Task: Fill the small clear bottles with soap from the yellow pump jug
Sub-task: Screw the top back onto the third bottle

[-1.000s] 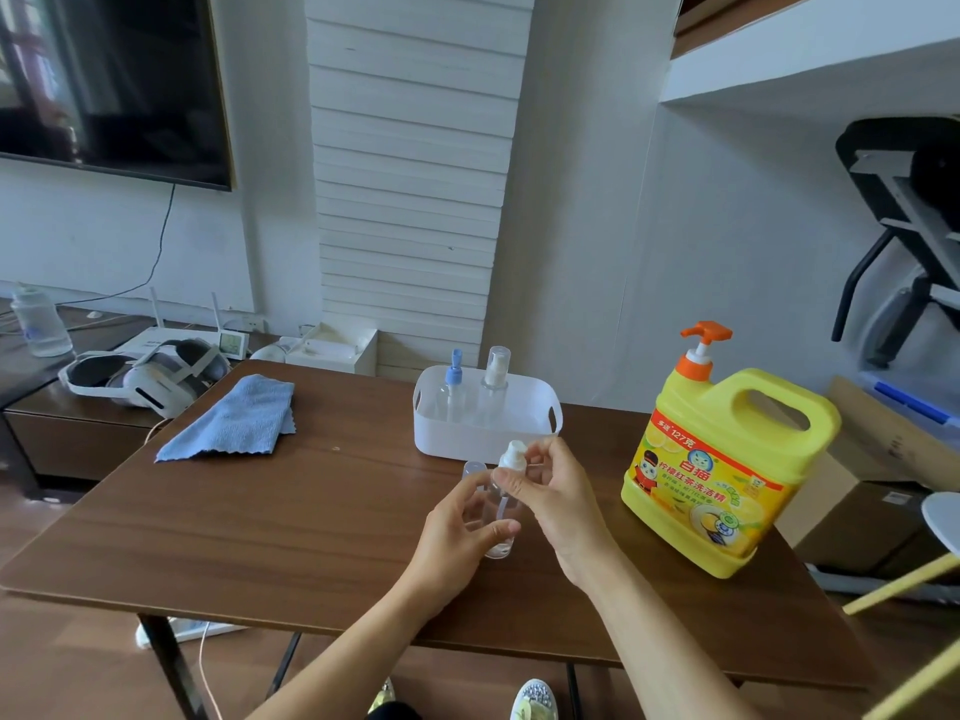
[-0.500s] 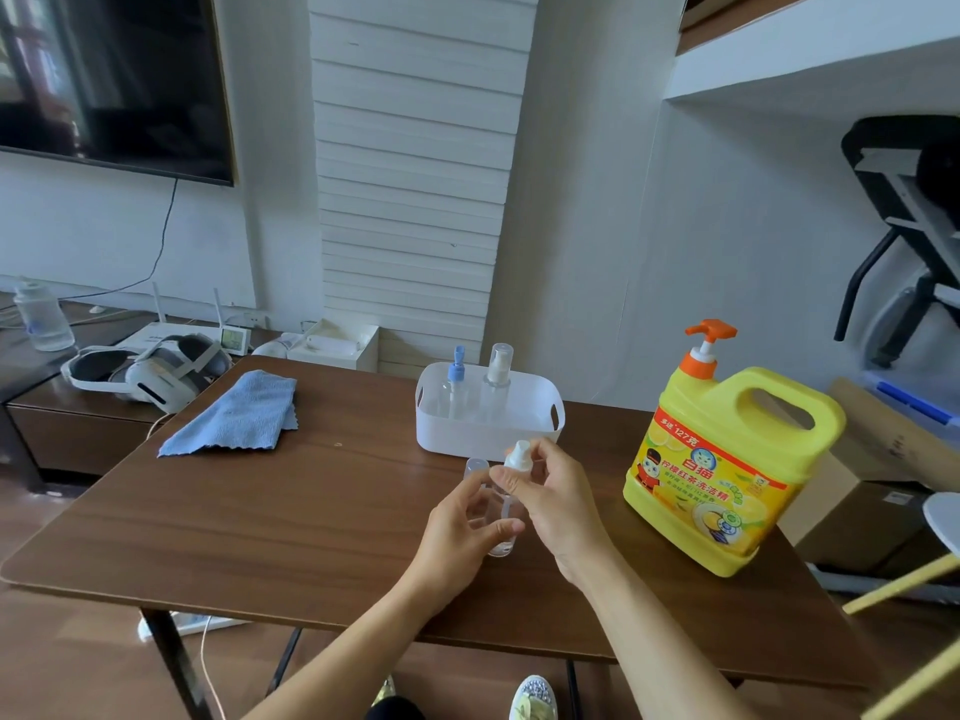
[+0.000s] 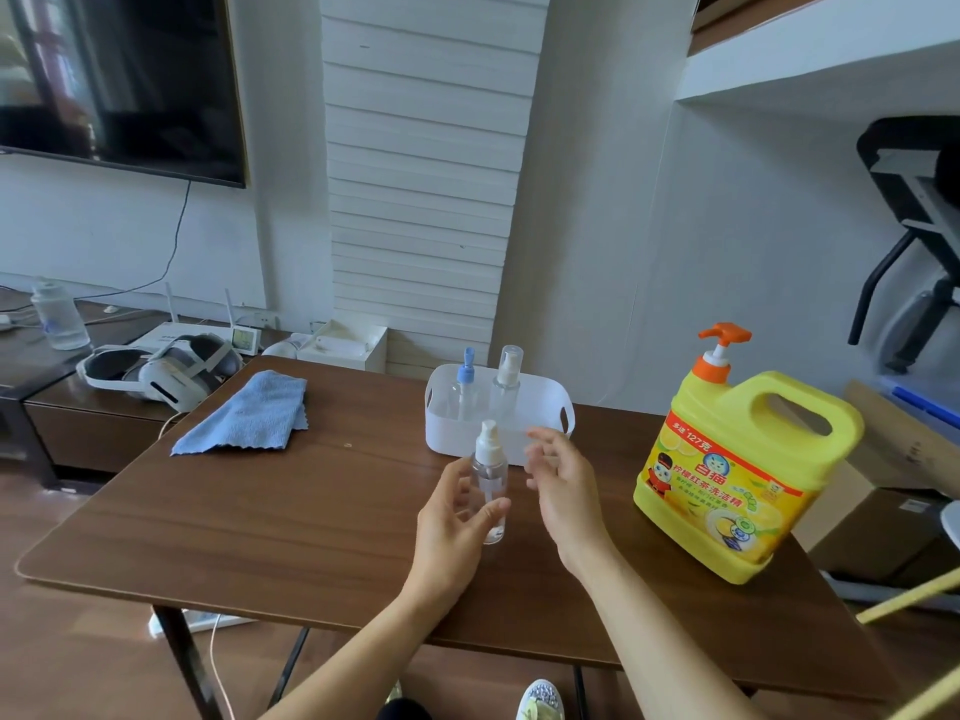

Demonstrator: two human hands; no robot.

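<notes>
My left hand [image 3: 457, 517] grips a small clear bottle [image 3: 489, 478] with a white spray top, upright near the middle of the brown table [image 3: 270, 517]. My right hand [image 3: 563, 483] hovers just right of the bottle, fingers apart, holding nothing. The yellow pump jug [image 3: 743, 475] with an orange pump stands at the right of the table. A white basket [image 3: 540, 407] behind the hands holds two more small clear bottles, one with a blue top [image 3: 466, 387] and one with a clear cap [image 3: 506, 379].
A blue cloth [image 3: 247, 415] lies at the table's back left. A headset [image 3: 161, 368] and a water bottle [image 3: 60, 317] rest on the low dark cabinet to the left. Cardboard boxes [image 3: 883, 511] sit on the floor right of the table.
My right hand has let go of the bottle's white spray top and moved a little to the right, fingers spread. My left hand still holds the bottle upright.
</notes>
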